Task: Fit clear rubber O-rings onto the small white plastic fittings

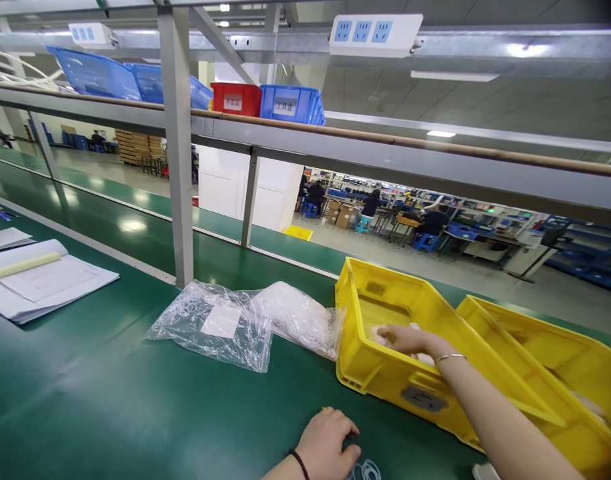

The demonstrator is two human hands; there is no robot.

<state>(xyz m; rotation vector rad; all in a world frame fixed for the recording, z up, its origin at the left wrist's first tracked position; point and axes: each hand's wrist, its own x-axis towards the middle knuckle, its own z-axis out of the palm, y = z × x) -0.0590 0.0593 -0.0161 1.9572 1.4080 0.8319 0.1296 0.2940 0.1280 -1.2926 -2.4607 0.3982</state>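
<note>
My right hand point(408, 339) reaches over the side of the nearer yellow bin point(400, 377), its fingers closed on a small white piece point(379, 335) whose kind I cannot make out. Another white piece point(424, 358) shows in the bin under that wrist. My left hand point(329, 441) rests on the green tabletop point(210, 420), fingers loosely bent, thumb apart, nothing in its grasp. Close to its thumb lie thin whitish rings point(368, 471), cut off by the frame's lower edge.
Left of the bin lie a clear bag of white rings point(220, 327) and a second bag of white pieces point(293, 313). A second yellow bin point(575, 353) stands at right. Papers point(45, 277) lie far left. A metal post point(178, 153) rises behind the bags.
</note>
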